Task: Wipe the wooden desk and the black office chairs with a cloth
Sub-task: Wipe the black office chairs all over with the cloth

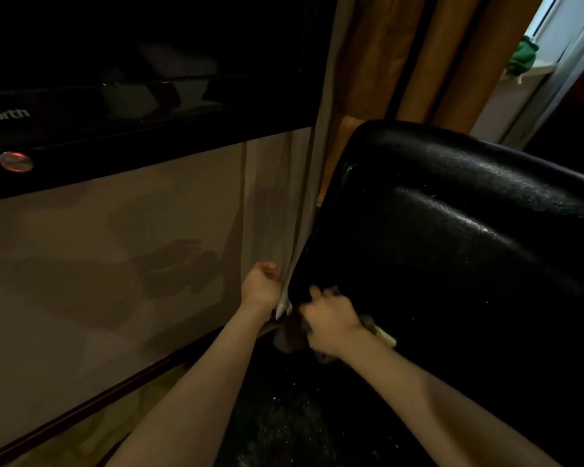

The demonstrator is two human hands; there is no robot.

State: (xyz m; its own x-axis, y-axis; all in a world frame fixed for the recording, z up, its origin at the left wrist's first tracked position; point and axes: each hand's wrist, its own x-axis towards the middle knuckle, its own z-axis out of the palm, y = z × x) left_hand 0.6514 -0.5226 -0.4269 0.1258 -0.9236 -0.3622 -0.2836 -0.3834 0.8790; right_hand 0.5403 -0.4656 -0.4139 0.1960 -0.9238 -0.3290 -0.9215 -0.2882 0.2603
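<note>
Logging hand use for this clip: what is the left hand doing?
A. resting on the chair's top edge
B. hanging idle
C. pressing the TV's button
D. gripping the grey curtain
D: the left hand curls its fingers round the grey curtain beside the black chair, while the right hand holds the cloth.

Dim room, and most of the picture sat dark and murky. Daylight came only from the window [560, 28] at the upper right, pale and washed out. The black chair back [452, 230] caught a streak of glare at middle right, with grainy speckle in the sheen. The television [115, 62] at the upper left was nearly pure black, bar faint reflections and a red indicator light [16, 161]. Soft arm shadows lay on the beige wall [98, 247] at centre left. The right hand [331, 321] and the cloth [285, 338] under it were smeared with blur. Straight lines bowed toward the edges.
</note>
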